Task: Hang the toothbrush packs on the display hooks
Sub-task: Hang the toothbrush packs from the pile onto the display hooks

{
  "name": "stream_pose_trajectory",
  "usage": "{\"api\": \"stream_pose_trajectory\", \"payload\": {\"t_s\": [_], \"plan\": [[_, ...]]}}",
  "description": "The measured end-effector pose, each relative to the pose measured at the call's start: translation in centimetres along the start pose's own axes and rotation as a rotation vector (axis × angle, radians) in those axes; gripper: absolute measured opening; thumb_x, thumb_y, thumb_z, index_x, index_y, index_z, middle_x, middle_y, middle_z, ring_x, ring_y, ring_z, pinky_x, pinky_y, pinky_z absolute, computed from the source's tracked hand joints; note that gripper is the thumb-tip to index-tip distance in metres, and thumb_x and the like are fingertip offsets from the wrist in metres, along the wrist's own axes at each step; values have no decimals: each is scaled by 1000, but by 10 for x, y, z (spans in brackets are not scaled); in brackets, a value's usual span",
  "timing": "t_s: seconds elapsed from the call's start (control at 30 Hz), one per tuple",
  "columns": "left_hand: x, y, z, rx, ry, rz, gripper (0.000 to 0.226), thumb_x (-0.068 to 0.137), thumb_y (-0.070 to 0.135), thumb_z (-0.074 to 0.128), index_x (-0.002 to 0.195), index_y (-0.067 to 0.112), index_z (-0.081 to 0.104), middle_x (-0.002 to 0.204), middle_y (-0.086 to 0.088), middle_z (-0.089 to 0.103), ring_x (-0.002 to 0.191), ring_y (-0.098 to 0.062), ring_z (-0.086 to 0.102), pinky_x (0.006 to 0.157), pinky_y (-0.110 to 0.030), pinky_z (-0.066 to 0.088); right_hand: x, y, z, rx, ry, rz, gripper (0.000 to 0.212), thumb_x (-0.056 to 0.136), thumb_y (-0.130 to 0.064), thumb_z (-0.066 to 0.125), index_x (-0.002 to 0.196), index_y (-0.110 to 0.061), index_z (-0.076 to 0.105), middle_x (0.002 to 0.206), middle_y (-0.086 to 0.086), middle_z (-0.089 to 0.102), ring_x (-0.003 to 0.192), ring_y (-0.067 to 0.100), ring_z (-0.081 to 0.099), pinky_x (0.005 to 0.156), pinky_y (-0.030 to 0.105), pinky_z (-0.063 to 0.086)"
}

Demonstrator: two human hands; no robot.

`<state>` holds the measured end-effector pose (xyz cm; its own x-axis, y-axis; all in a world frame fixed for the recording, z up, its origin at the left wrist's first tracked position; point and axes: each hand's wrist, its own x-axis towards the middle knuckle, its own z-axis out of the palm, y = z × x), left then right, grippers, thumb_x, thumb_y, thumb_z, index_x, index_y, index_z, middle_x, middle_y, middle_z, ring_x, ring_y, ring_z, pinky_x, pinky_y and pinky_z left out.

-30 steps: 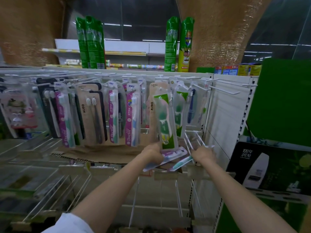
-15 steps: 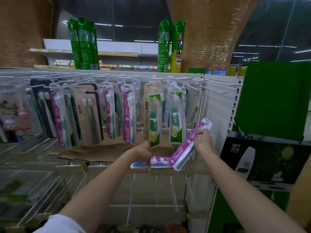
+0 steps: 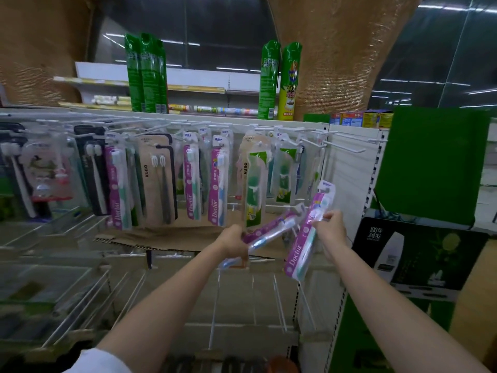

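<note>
A purple "Doctor" toothbrush pack (image 3: 309, 232) is pinched by the right hand (image 3: 329, 228), fingers and thumb curled onto its right edge around mid-height. The pack is held nearly upright, top tilted to the right, with its hang tab above the hand and its lower end below it. A second purple toothbrush pack (image 3: 271, 232) is gripped at its lower end by the left hand (image 3: 234, 242), fingers wrapped round it; it is slanted up and to the right, its top end just beside the first pack. An empty white display hook (image 3: 347, 146) is seen above and slightly right of the right hand. Above and left of both hands, rows of hanging toothbrush packs (image 3: 192, 179) are seen on the hooks. A dark boxed product (image 3: 419, 254) is seen right of the right hand.
</note>
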<state>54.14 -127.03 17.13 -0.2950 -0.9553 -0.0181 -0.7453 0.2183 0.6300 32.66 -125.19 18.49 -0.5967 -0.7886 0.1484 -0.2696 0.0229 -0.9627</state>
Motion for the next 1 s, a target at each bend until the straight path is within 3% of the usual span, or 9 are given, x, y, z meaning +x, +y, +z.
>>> {"api": "stream_pose_trajectory", "payload": {"t_s": [0.1,0.3,0.4,0.53,0.67,0.83,0.93,1.0], "plan": [[-6,8,-4,-130,58,58,50,76,7,73,121,6,51,116,-7,58,108,-22,56,86,-27,45,-6,-7,1,74,-39,-19,29,88,-2,60,99,-9,34,103,11,52,87,22,57,67,31,50],[-10,31,-14,-457,105,131,56,79,8,70,129,8,43,126,-8,55,117,-23,53,96,-37,44,-8,-24,2,176,-68,-97,26,88,-3,59,101,-11,38,104,7,59,91,21,60,83,41,52],[-9,42,-18,-496,123,153,56,77,8,72,125,10,45,115,-2,57,106,-16,54,89,-32,44,-8,-34,0,184,-54,-134,18,91,-4,56,101,-12,43,105,8,59,92,21,59,77,36,51],[-6,51,-23,-525,115,161,57,77,8,72,126,12,43,123,-7,58,117,-23,54,99,-40,43,-5,-45,-1,170,-58,-181,18,92,-4,56,101,-12,43,102,6,57,92,20,57,67,25,45],[-3,60,-26,-521,105,194,64,79,6,69,134,10,39,128,-9,56,121,-25,51,101,-41,40,0,-54,-2,166,-65,-184,18,92,-4,56,102,-11,43,103,7,57,91,20,57,68,26,47],[6,66,-23,-485,119,176,55,80,8,69,128,9,44,120,-8,62,115,-21,57,97,-38,43,12,-64,-7,172,-72,-168,17,91,-5,56,100,-13,43,104,7,58,91,21,58,73,33,49],[11,69,-21,-478,131,178,51,80,9,69,125,9,45,115,-6,63,102,-16,59,92,-35,44,17,-69,-9,162,-92,-196,16,92,-5,54,101,-12,42,100,4,55,89,18,57,66,26,47],[13,71,-21,-487,140,177,50,81,9,69,124,10,44,116,-7,62,105,-18,58,91,-35,45,22,-71,-9,147,-92,-220,18,92,-5,55,102,-12,42,101,5,56,84,17,58,64,24,47]]}}
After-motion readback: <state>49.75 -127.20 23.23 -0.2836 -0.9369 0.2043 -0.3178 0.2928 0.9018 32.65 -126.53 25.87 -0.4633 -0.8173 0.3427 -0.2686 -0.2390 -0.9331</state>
